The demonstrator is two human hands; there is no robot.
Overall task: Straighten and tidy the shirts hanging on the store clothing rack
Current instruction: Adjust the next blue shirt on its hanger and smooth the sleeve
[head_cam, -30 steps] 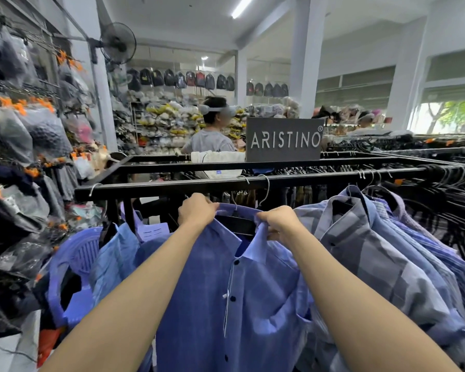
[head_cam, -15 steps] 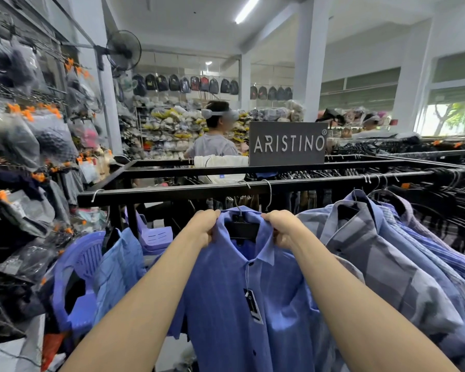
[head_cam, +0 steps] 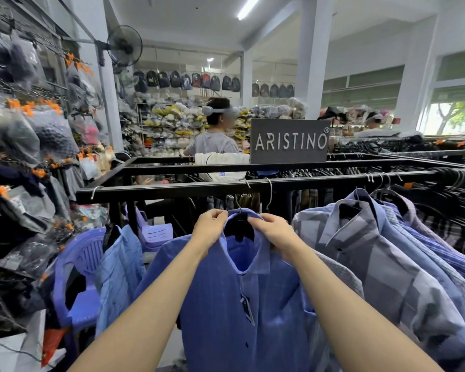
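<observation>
Hands (left (head_cam: 209, 229), right (head_cam: 273, 230)) pinch blue shirt (head_cam: 239, 304) collar.

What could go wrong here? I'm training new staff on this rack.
1. Both hands, left hand and right hand, pinch the blue shirt's collar; a hard tug might pull it off its hanger.
2. The plaid shirt hangs close by on the right and may get crumpled.

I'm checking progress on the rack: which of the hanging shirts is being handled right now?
The solid blue shirt in the middle: both hands grip its collar. The grey checked shirt beside it hangs untouched.
</observation>
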